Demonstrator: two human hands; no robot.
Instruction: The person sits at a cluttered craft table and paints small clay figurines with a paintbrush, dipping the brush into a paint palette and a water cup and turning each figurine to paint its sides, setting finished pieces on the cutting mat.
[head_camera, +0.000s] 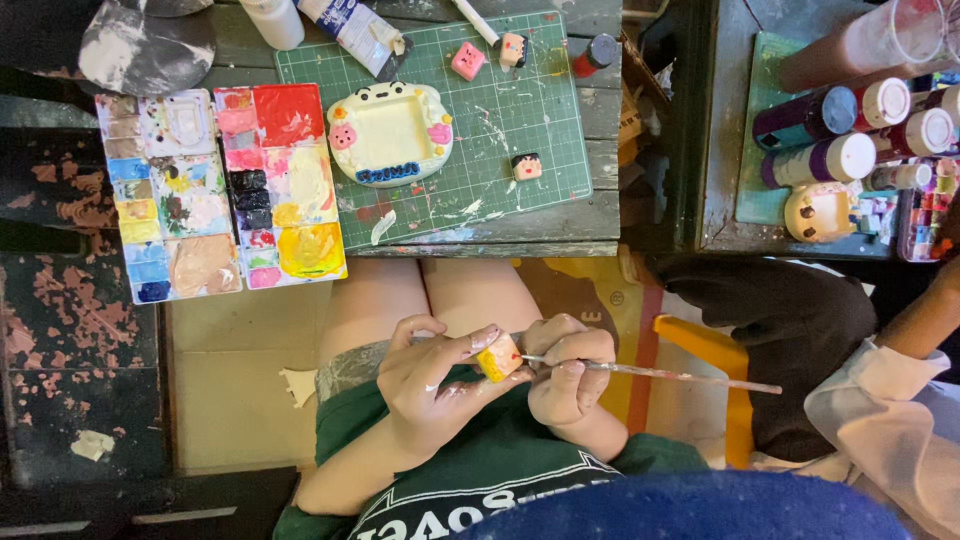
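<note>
My left hand (432, 378) grips a small yellow and white painted figurine (499, 357) above my lap, fingers curled around it. My right hand (568, 370) holds a thin paintbrush (680, 374) whose tip touches the figurine's right side; the handle points right. On the green cutting mat (470, 150) lies a cream animal-shaped frame (388, 133) with pink ears and blue lettering. Three small painted pieces rest on the mat: a pink one (467, 61), a dark-haired one at the top (513, 48), and another dark-haired one (526, 166).
An open paint palette (222, 190) with many mixed colours lies left of the mat. Paint tubes and a white bottle (352, 25) sit at the table's far edge. Several paint bottles (850, 125) and a round figurine (818, 210) fill the right table. Another person's arm (900, 350) enters at right.
</note>
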